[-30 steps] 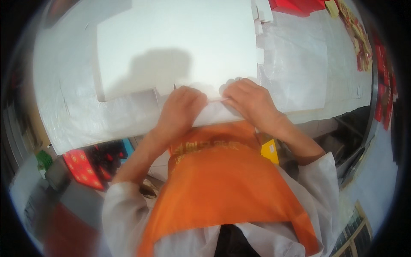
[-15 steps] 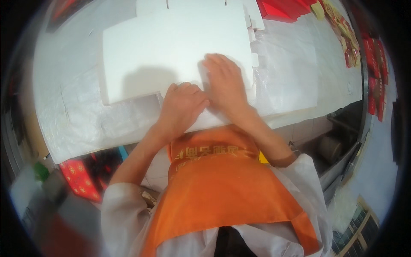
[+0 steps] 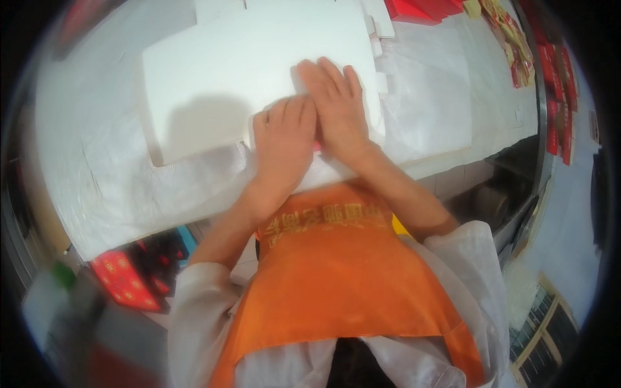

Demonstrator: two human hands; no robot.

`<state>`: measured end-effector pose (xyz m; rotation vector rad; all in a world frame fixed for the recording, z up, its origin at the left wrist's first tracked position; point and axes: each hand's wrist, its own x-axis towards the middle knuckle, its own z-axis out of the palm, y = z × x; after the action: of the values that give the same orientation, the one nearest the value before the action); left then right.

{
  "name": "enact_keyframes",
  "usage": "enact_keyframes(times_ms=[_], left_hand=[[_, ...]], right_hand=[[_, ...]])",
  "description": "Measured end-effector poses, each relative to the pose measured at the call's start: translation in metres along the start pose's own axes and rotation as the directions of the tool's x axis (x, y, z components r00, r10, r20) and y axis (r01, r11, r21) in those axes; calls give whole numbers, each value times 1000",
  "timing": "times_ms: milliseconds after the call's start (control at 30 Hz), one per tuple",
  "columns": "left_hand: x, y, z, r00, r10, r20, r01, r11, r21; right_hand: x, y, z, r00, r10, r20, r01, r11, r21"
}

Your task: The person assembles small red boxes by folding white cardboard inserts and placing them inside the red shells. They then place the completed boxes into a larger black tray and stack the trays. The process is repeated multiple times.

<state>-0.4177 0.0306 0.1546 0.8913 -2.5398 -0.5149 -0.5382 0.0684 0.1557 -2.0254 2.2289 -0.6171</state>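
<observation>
A large white cardboard sheet (image 3: 207,71), with slots and tabs cut along its edges, lies flat on the table. My left hand (image 3: 284,136) presses on its near edge, fingers side by side and laid forward over the board. Close against it, my right hand (image 3: 339,119) rests palm down on the cardboard with its fingers stretched out and a little apart. A small patch of red (image 3: 317,147) shows between my hands at the near edge; the rest of it is hidden under them.
Clear plastic sheeting (image 3: 430,97) covers the table. Red folded card boxes (image 3: 420,10) lie at the far right, beside gold and red packets (image 3: 511,48). Below the table's left front edge stands a red patterned box (image 3: 126,278). An orange apron (image 3: 343,271) hangs close to the table edge.
My left hand has shifted forward onto the cardboard, its fingers straighter. My right hand's fingers have spread a little. A bit of red now shows between them. The whole view has tilted slightly.
</observation>
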Motion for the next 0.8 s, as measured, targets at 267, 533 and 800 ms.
enact_keyframes(times_ms=[267, 533, 800], left_hand=[[17, -3, 8, 995, -54, 86, 35, 978, 206], [3, -19, -7, 994, -54, 91, 70, 981, -179], [-51, -51, -50, 997, -24, 68, 30, 995, -92]], right_hand=[[-1, 7, 6, 999, 30, -24, -29, 999, 32], [-9, 11, -26, 977, 96, 192, -189, 807, 559], [-52, 26, -35, 917, -386, 101, 357, 907, 225]])
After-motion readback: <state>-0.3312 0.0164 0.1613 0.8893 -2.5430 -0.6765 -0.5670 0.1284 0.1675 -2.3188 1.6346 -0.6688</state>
